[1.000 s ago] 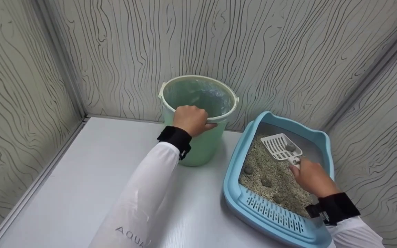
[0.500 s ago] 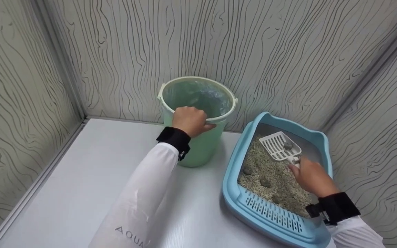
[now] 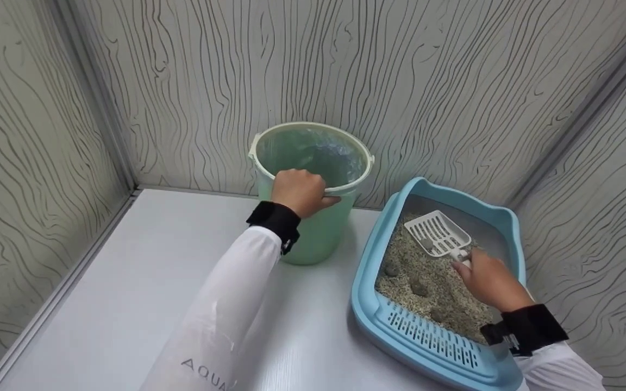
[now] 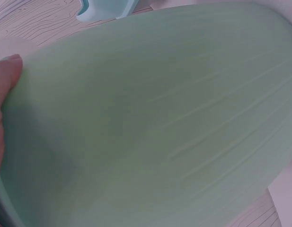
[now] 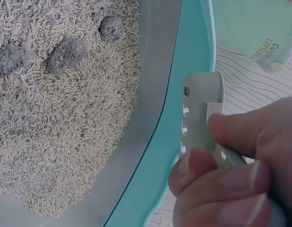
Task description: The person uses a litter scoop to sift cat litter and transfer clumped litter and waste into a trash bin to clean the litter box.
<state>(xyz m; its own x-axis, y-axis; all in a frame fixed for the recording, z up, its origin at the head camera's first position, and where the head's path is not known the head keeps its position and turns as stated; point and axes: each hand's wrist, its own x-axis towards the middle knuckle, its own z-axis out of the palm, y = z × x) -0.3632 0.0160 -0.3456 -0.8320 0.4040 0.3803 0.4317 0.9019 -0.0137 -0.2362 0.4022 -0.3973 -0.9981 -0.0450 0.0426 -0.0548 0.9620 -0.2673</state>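
Gripping bin [image 3: 319, 234] and scoop [image 3: 439, 234], hands [image 3: 299, 192] [image 3: 492, 279] well apart.

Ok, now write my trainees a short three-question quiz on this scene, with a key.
1. Which hand grips the green bin?
2. True or false: in the head view, the blue litter tray stands left of the green bin.
3. The white scoop in the right hand carries: A, a sponge; B, a clump; C, a cup?

Key: 1. The left hand. 2. False. 3. B.
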